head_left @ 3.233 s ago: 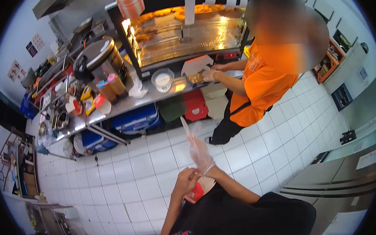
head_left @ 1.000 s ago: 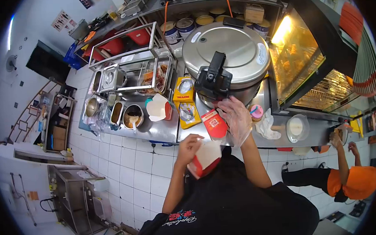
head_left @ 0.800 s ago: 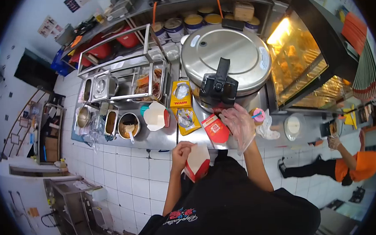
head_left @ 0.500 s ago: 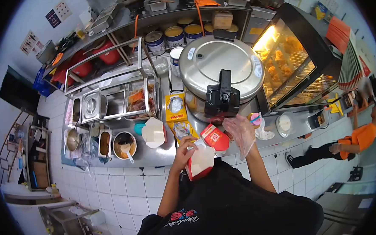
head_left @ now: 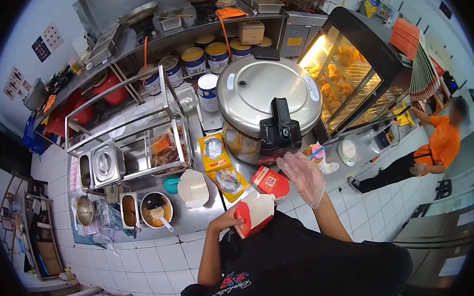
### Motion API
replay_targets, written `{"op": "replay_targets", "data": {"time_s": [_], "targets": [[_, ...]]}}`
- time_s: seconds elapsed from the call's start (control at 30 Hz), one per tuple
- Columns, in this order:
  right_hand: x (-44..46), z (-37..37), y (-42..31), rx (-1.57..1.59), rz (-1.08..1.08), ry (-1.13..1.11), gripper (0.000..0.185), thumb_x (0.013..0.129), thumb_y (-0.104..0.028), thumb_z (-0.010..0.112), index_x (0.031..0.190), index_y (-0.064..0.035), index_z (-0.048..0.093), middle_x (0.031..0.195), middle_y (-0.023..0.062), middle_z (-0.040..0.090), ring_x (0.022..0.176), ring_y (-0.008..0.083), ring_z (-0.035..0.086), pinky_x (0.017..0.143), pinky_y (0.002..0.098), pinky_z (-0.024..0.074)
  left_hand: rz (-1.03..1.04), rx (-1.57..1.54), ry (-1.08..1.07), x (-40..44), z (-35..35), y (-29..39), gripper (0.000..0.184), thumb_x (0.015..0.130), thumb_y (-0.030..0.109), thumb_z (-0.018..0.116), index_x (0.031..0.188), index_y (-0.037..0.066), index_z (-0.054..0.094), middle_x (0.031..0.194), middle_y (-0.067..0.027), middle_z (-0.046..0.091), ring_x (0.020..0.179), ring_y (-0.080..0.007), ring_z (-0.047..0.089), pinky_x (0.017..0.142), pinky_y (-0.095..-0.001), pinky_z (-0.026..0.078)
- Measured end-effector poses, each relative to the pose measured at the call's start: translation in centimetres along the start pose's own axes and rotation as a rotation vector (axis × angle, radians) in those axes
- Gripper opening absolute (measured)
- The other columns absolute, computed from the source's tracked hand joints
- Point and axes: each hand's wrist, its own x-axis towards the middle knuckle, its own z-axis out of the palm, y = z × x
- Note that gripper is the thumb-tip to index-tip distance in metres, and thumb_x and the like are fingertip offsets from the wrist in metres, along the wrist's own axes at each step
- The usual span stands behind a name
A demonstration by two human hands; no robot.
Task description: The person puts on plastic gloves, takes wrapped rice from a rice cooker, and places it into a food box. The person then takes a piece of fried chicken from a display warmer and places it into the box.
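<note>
Red and white, the carton (head_left: 258,209) is in the left hand (head_left: 224,219), which is bare and grips it by one side, the thumb pressed against the red card. It is held close before the person's black shirt (head_left: 312,251), at the near edge of the steel counter (head_left: 195,219). Clear plastic covers the right hand (head_left: 306,182), whose fingers are outstretched and grasp nothing that shows; they reach up toward the black latch (head_left: 279,127) of the big cooker (head_left: 266,85), though whether they touch it I cannot tell. Between the hands a red box (head_left: 271,182) lies on the counter, with two yellow boxes (head_left: 215,162) just to its left. Further left are an open box (head_left: 193,189), a bowl (head_left: 153,208) with a white-handled spoon (head_left: 166,224) in it, and a narrow pan (head_left: 129,211) of brown sauce. Right of the cooker glows a lit cabinet (head_left: 346,75) of fried food, with a pink-topped bottle (head_left: 316,151) and a round tub (head_left: 347,149) near it. At far right stands a co-worker (head_left: 441,142) in orange, one gloved hand lowered.
</note>
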Motion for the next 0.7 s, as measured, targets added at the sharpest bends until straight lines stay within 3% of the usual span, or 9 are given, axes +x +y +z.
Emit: {"op": "replay_targets", "data": {"time_s": [0.17, 0.27, 0.37, 0.43, 0.5, 0.53, 0.6, 0.67, 0.7], "targets": [[0.1, -1.2, -0.2, 0.067, 0.014, -0.134, 0.037, 0.098, -0.007, 0.056, 0.132, 0.0045, 0.049, 0.137, 0.0212, 0.055, 0.134, 0.0329, 0.05, 0.114, 0.0438, 0.0447, -0.129, -0.003, -0.003, -2.6, 0.6, 4.2, 0.093, 0.075, 0.026, 0.09, 0.148, 0.004, 0.037, 0.138, -0.0078, 0.056, 0.128, -0.0161, 0.051, 0.109, -0.0342, 0.043], [-0.2, 0.2, -1.0, 0.059, -0.111, -0.208, 0.03, 0.099, -0.01, 0.056, 0.125, 0.0046, 0.055, 0.132, 0.0204, 0.057, 0.13, 0.0322, 0.053, 0.111, 0.0426, 0.0468, -0.081, -0.074, 0.119, -3.7, 1.1, 3.9, 0.082, 0.075, 0.021, 0.09, 0.141, 0.004, 0.045, 0.131, -0.0058, 0.06, 0.121, -0.0148, 0.057, 0.104, -0.0327, 0.047], [0.8, 2.7, -3.6, -0.291, -0.449, -0.267, 0.027, 0.103, -0.014, 0.051, 0.122, 0.0033, 0.06, 0.123, 0.0205, 0.062, 0.12, 0.0326, 0.06, 0.103, 0.0425, 0.0522, -0.026, -0.107, 0.231, -4.5, 1.4, 2.8, 0.079, 0.074, 0.019, 0.091, 0.138, 0.004, 0.048, 0.128, -0.0052, 0.062, 0.117, -0.0146, 0.059, 0.101, -0.0326, 0.049], [2.9, 5.3, -6.9, -0.651, -0.766, -0.431, 0.023, 0.102, -0.013, 0.052, 0.114, 0.0014, 0.065, 0.117, 0.019, 0.065, 0.113, 0.0303, 0.063, 0.096, 0.0417, 0.0549, -0.01, -0.132, 0.311, -4.8, 1.5, 1.8, 0.078, 0.073, 0.017, 0.091, 0.137, 0.004, 0.048, 0.127, -0.0054, 0.063, 0.116, -0.015, 0.06, 0.1, -0.033, 0.05], [5.2, 9.0, -10.2, -0.793, -1.047, -0.635, 0.022, 0.101, -0.012, 0.052, 0.109, -0.0004, 0.069, 0.118, 0.0175, 0.065, 0.109, 0.0292, 0.065, 0.092, 0.0389, 0.0559, -0.011, -0.176, 0.395, -4.8, 1.9, 0.9, 0.077, 0.072, 0.017, 0.091, 0.136, 0.004, 0.049, 0.126, -0.0057, 0.063, 0.115, -0.0158, 0.061, 0.099, -0.0335, 0.051], [5.6, 11.3, -11.7, -0.953, -1.141, -0.528, 0.022, 0.101, -0.012, 0.053, 0.11, -0.0006, 0.069, 0.118, 0.017, 0.066, 0.109, 0.029, 0.065, 0.092, 0.0389, 0.0558, 0.005, -0.177, 0.467, -4.7, 2.4, 0.5, 0.077, 0.073, 0.017, 0.09, 0.136, 0.003, 0.049, 0.125, -0.0066, 0.064, 0.113, -0.0173, 0.062, 0.098, -0.0345, 0.052], [6.6, 16.0, -14.3, -0.868, -1.058, -0.552, 0.023, 0.1, -0.014, 0.054, 0.113, -0.0031, 0.07, 0.119, 0.0148, 0.068, 0.11, 0.029, 0.065, 0.092, 0.0398, 0.0554, 0.061, -0.228, 0.522, -4.2, 3.5, 1.3, 0.077, 0.073, 0.017, 0.09, 0.136, 0.003, 0.049, 0.125, -0.0072, 0.064, 0.113, -0.018, 0.063, 0.097, -0.0346, 0.052], [9.1, 19.3, -17.2, -0.497, -0.787, -0.697, 0.025, 0.099, -0.017, 0.055, 0.115, -0.0059, 0.07, 0.119, 0.0127, 0.069, 0.109, 0.0288, 0.066, 0.091, 0.0403, 0.0553, 0.079, -0.261, 0.532, -3.9, 3.5, 1.0, 0.076, 0.074, 0.016, 0.089, 0.136, 0.002, 0.049, 0.124, -0.0085, 0.065, 0.113, -0.019, 0.063, 0.096, -0.0349, 0.053], [10.5, 20.5, -18.4, -0.536, -0.804, -0.666, 0.025, 0.099, -0.018, 0.055, 0.116, -0.0063, 0.07, 0.118, 0.0124, 0.069, 0.108, 0.0284, 0.066, 0.09, 0.0399, 0.0555, 0.086, -0.232, 0.543, -3.8, 3.7, 1.1, 0.075, 0.074, 0.016, 0.089, 0.136, 0.002, 0.049, 0.124, -0.0086, 0.065, 0.113, -0.0189, 0.064, 0.096, -0.0346, 0.053]]}}
